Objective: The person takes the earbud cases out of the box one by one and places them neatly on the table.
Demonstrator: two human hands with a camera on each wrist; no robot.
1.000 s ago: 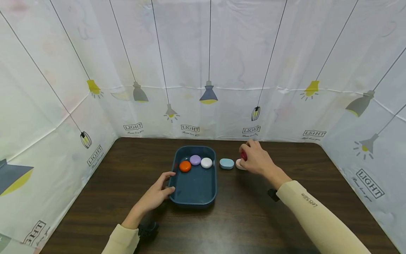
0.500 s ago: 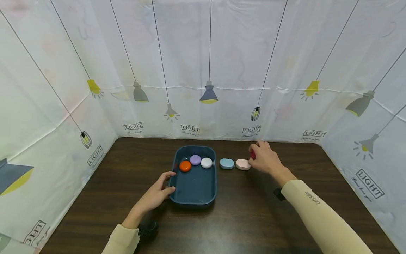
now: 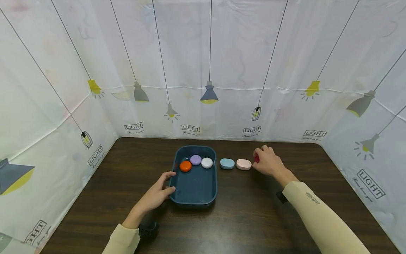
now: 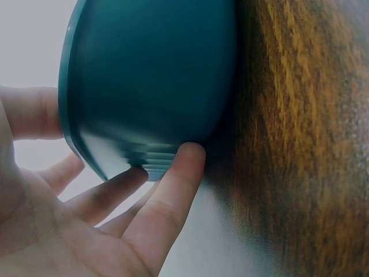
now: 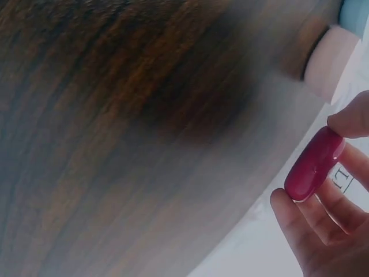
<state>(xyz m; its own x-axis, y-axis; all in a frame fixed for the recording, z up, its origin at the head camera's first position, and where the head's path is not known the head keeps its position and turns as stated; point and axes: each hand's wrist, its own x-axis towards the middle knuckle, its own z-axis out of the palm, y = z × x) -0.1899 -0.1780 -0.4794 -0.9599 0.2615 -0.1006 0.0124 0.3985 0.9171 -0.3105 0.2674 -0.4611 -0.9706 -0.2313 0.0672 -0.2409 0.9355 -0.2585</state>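
Note:
My left hand [image 3: 155, 192] holds the left side of a dark blue plastic bin [image 3: 193, 190]. In the left wrist view, fingers touch its outer wall and ribbed part while another finger lies at the rim. Inside the bin are an orange [image 3: 185, 166], a lilac [image 3: 195, 159] and a white [image 3: 207, 163] smooth rounded piece. My right hand [image 3: 269, 163] pinches a glossy dark red oblong piece [image 5: 315, 164] between thumb and fingertips, just right of a pink oblong piece [image 3: 244, 164]. Whether the red piece touches the table cannot be told.
A light blue oblong piece [image 3: 227, 163] lies between the bin and the pink one, in a row on the dark wooden table [image 3: 241, 222]. White lamp-printed sheeting [image 3: 228, 116] walls off the back and both sides.
My right hand has moved right with the red piece, from over the pink piece to beside it, and slightly lower. The pink piece is now fully visible. The left hand and bin stayed put.

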